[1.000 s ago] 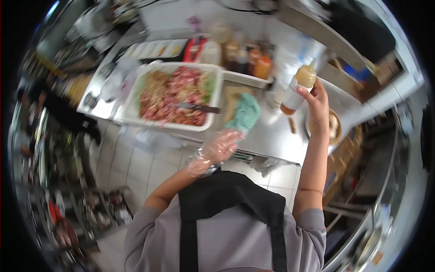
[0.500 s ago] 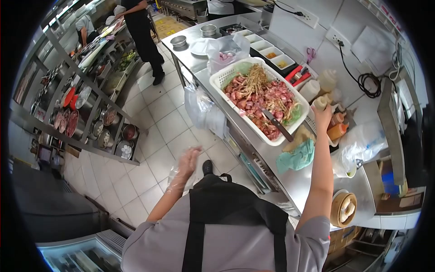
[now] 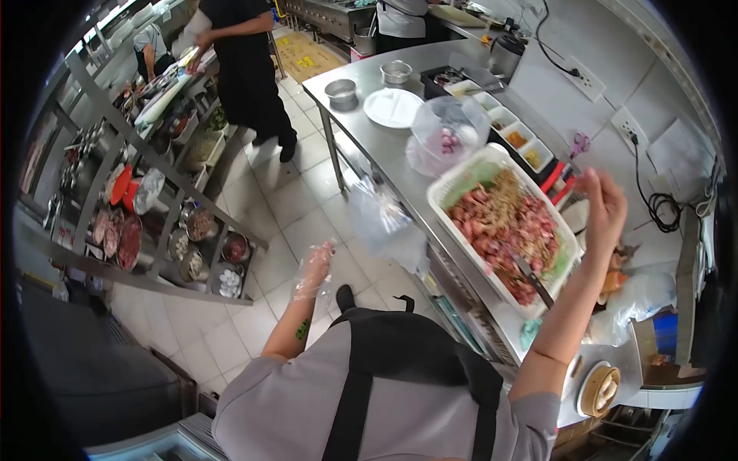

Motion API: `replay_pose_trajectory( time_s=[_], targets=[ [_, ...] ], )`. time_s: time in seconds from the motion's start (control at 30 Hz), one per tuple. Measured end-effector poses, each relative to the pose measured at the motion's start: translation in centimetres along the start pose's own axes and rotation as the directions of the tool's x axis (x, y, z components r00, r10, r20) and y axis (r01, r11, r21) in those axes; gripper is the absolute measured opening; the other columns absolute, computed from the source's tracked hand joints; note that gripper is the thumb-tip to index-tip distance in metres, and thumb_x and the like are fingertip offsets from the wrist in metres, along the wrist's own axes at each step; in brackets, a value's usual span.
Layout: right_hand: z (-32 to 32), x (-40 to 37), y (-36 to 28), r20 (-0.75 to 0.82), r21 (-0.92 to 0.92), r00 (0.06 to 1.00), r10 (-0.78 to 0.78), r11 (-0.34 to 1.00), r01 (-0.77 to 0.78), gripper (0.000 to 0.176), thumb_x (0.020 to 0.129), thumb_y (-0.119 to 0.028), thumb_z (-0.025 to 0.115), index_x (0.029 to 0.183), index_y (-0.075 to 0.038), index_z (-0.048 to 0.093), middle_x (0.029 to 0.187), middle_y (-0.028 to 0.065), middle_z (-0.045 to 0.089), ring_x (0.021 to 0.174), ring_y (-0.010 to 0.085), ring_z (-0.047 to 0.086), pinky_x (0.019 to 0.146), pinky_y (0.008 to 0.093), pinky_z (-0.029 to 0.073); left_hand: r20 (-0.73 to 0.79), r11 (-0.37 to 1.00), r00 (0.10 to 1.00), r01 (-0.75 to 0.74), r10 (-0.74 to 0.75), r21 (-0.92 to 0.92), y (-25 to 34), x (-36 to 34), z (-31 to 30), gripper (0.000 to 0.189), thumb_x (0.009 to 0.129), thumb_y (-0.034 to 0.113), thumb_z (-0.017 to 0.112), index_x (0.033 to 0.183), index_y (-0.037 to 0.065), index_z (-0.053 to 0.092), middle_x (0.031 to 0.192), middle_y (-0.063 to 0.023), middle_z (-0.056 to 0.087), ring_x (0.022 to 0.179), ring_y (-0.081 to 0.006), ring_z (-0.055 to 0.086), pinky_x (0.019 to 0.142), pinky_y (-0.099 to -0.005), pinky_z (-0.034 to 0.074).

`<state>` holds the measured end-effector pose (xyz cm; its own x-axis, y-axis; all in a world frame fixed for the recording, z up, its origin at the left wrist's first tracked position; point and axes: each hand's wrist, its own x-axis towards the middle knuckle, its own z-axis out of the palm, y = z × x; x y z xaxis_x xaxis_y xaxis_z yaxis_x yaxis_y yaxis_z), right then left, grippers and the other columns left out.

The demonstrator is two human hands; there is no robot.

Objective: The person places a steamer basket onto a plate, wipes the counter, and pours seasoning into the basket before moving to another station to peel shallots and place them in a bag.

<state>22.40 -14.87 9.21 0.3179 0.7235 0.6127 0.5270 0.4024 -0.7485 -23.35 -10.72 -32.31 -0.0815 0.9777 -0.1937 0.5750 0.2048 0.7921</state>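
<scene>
Over the tiled floor, my left hand (image 3: pixel 315 269) wears a clear plastic glove, its fingers curled together; what they hold, if anything, cannot be made out. My bare right hand (image 3: pixel 603 201) is raised beside the wall, past the right side of a white basket (image 3: pixel 440 194), with its fingers bent and their tips hard to see. The basket holds red shallots (image 3: pixel 469 215) and a heap of pale roots (image 3: pixel 500 192). A knife (image 3: pixel 536 283) lies across its near end. Just beyond the basket is a clear plastic bag (image 3: pixel 430 146) with a few shallots inside.
Condiment trays (image 3: pixel 530 157) and purple scissors (image 3: pixel 580 144) are near the wall. A white plate (image 3: pixel 393 107) and metal tins (image 3: pixel 340 91) stand at the far end. A bamboo steamer (image 3: pixel 600 389) sits at right. Shelves (image 3: pixel 154 238) and a person in black (image 3: pixel 246 84) are left.
My right hand has moved up and away from the bottles, letting go of the pale one it was on. The view has shifted, and the person in black now stands closer.
</scene>
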Motion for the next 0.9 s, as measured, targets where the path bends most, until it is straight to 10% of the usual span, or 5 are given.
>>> replay_pose_trajectory(
  time_s=[0.13, 0.3, 0.37, 0.6, 0.9],
  targets=[
    [15.7, 5.5, -1.0, 0.478, -0.141, 0.875, -0.073, 0.977, 0.158, 0.031, 0.090, -0.026, 0.058, 0.077, 0.003, 0.063, 0.067, 0.0064, 0.058, 0.061, 0.0125, 0.054, 0.056, 0.0277, 0.042, 0.098, 0.982, 0.993, -0.083, 0.067, 0.167, -2.1, 6.0, -5.0, 0.053, 0.094, 0.047, 0.033, 0.111, 0.005, 0.060, 0.101, -0.0249, 0.062, 0.099, -0.0412, 0.056, 0.086, -0.0469, 0.043],
    [36.8, 11.9, 7.0, 0.734, -0.028, 0.670, 0.117, 0.990, -0.142, 0.025, 0.088, -0.022, 0.057, 0.095, 0.001, 0.064, 0.077, 0.0053, 0.062, 0.063, 0.0115, 0.062, 0.053, 0.0250, 0.051, -0.070, 0.930, 0.977, 0.214, -0.203, 0.300, -4.9, 4.9, -11.9, 0.044, 0.095, 0.039, 0.036, 0.114, 0.008, 0.059, 0.103, -0.0245, 0.061, 0.103, -0.0390, 0.056, 0.088, -0.0457, 0.044],
    [44.0, 13.1, 11.4, 0.700, -0.057, 0.661, 0.269, 0.944, -0.324, 0.025, 0.087, -0.017, 0.055, 0.098, 0.004, 0.063, 0.080, 0.0087, 0.063, 0.065, 0.0158, 0.065, 0.050, 0.0278, 0.054, 0.008, 0.709, 0.880, -0.387, 0.474, 0.590, -21.2, 3.6, -11.3, 0.042, 0.092, 0.037, 0.040, 0.111, 0.006, 0.060, 0.110, -0.0234, 0.059, 0.105, -0.0379, 0.055, 0.087, -0.0468, 0.044],
    [58.7, 15.5, 24.2, 0.383, -0.446, 0.906, 0.179, 0.895, 0.012, 0.021, 0.080, -0.011, 0.057, 0.087, 0.006, 0.068, 0.068, 0.0198, 0.065, 0.054, 0.0266, 0.065, 0.052, 0.0378, 0.054, 0.057, 0.782, 0.900, 0.342, -0.431, 0.521, -24.0, -9.6, -13.7, 0.039, 0.089, 0.036, 0.045, 0.101, 0.003, 0.062, 0.093, -0.0215, 0.064, 0.093, -0.0408, 0.058, 0.083, -0.0472, 0.045],
    [60.2, 25.4, 28.2, 0.354, -0.516, 0.749, 0.560, 0.785, -0.343, 0.018, 0.075, -0.010, 0.057, 0.076, 0.006, 0.065, 0.062, 0.0174, 0.065, 0.058, 0.0281, 0.067, 0.061, 0.0349, 0.054, -0.025, 0.756, 0.814, 0.549, -0.580, 0.357, -17.6, -12.1, -11.2, 0.033, 0.087, 0.032, 0.048, 0.095, 0.002, 0.061, 0.091, -0.0209, 0.065, 0.091, -0.0378, 0.060, 0.079, -0.0460, 0.046]
  ],
)
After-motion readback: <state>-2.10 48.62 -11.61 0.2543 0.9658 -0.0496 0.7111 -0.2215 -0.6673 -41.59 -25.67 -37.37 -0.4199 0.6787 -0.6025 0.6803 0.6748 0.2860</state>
